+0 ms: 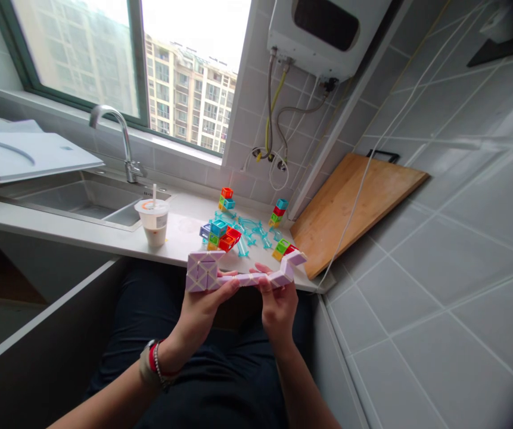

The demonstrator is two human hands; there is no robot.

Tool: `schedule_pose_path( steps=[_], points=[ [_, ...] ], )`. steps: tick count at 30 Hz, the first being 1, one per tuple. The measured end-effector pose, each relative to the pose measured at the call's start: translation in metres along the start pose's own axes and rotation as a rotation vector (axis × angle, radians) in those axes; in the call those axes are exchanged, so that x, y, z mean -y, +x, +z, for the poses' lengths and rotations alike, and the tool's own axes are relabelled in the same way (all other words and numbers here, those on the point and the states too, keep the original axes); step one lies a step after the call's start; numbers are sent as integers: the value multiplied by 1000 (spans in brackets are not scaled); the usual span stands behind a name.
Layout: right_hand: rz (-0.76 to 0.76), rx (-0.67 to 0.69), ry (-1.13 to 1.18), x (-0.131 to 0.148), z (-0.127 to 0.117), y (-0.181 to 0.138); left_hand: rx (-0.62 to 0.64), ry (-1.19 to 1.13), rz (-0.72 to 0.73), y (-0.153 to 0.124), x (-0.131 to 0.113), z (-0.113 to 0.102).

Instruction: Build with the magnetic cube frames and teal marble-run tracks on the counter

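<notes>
Between my two hands I hold a lilac snake puzzle point(249, 279) with pale edges, above my lap at the counter's front edge. Its left end is folded into a block, the middle runs straight, and the right end bends upward. My left hand point(202, 305) is closed around it under the folded block, thumb along the straight part. My right hand point(278, 304) grips it near the bend with thumb and fingers. Just behind stand colourful plastic cube blocks point(228, 239) and light-blue connector pieces point(249, 229); some fingers are hidden behind the puzzle.
A lidded drink cup point(153, 223) with a straw stands on the white counter point(180, 205), left of the blocks. Farther left are a sink point(90, 193) and a tap point(124, 137). A wooden board point(358, 202) leans against the right wall, with a white cable point(363, 179) hanging across it.
</notes>
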State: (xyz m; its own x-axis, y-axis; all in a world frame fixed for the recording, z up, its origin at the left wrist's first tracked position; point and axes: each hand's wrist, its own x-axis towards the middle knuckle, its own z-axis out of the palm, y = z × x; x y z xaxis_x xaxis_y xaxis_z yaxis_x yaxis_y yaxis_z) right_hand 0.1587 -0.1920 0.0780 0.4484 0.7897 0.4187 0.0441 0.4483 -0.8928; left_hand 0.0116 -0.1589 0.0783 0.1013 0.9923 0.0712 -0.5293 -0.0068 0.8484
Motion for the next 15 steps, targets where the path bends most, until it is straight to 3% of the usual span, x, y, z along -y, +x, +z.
schedule_pose_path(
  steps=[4,8,15],
  points=[
    [-160,140,-243,3,-15,10,15,-94,-93,1,-4,1],
    [-288,209,-341,13,-16,14,8,-160,-72,1,-7,4],
    [-114,5,-86,6,-6,5,116,-256,-163,0,-14,5]
  ],
)
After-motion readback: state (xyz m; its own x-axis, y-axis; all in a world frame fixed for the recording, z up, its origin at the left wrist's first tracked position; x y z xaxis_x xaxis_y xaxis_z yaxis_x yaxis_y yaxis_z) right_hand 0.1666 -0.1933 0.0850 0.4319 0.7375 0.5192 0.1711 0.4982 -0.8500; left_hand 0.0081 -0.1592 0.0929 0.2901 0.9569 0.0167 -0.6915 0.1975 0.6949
